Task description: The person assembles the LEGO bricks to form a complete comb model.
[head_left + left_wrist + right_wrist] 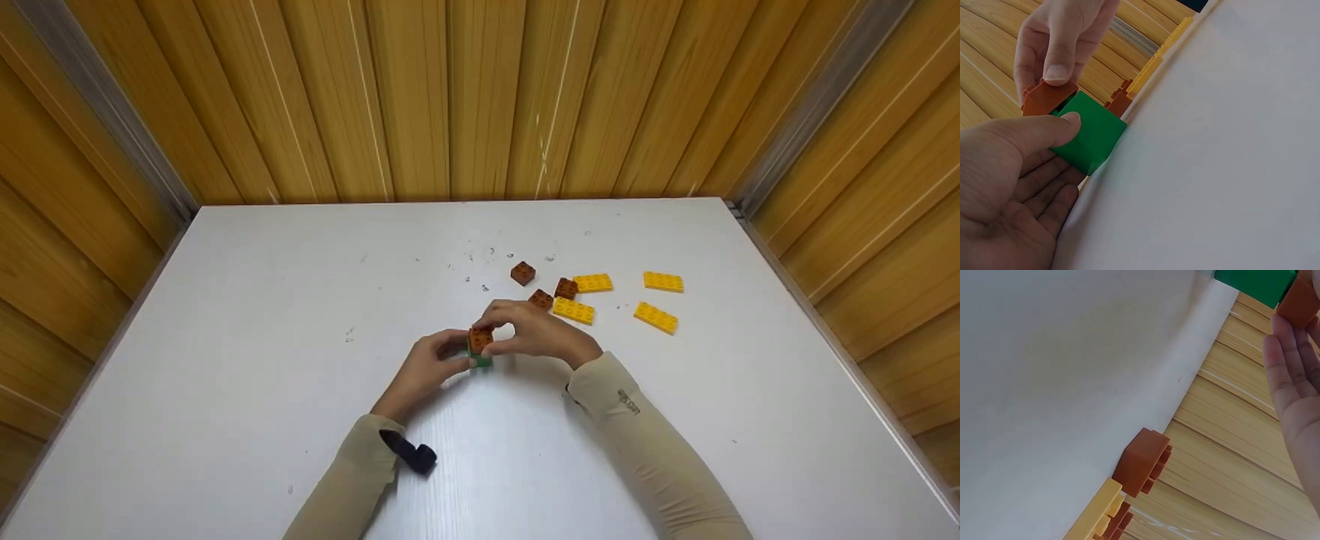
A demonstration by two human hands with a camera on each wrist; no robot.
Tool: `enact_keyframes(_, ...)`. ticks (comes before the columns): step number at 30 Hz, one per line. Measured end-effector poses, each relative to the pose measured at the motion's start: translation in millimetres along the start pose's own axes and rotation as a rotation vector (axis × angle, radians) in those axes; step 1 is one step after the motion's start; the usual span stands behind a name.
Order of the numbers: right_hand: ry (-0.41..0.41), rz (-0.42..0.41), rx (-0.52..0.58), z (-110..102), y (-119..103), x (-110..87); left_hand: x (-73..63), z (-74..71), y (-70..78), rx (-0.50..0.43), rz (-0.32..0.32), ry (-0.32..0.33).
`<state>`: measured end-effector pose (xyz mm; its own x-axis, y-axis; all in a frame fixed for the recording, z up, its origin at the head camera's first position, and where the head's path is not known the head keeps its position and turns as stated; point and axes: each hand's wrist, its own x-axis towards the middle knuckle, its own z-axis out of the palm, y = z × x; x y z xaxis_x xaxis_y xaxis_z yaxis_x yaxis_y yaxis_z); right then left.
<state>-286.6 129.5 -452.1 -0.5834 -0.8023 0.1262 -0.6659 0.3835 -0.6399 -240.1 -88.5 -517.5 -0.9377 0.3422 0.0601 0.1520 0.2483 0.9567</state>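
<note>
Around the middle of the white worktop [247, 315], the left hand [424, 367] pinches a green block [482, 361] between thumb and fingers. An orange-brown block [481, 341] sits tilted against its top, pinched by the right hand [538, 331]. Toward the back edge lie 3 brown blocks [523, 274], then 4 yellow bricks [664, 282], 2 nearer the right edge.

At lower left, the left hand [1002, 169] grips a green block [1093, 135], thumb across its face. At upper left, the right hand [1061, 45] pinches a brown block [1047, 97] (a dark gap shows between the two). Yellow blocks [1145, 76] sit at upper centre; the white table [1219, 152] fills the right.
</note>
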Motion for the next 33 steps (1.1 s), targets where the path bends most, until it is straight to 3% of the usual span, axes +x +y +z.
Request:
enact_keyframes(7,-0.022,0.043,-0.017,-1,-4,1.6,0.4,-0.6,0.0,0.016,0.018,0.008)
enact_keyframes(20,-0.077,0.130,-0.033,-5,-10,7.2,0.4,-0.3,-0.1,0.003,-0.012,0.011)
enact_keyframes(28,-0.111,0.141,-0.036,-6,-12,12.3,0.2,0.2,2.2,0.052,-0.027,0.017)
enact_keyframes(33,-0.101,0.161,-0.012,-5,-10,12.3,0.9,0.5,1.8,0.035,-0.021,0.024)
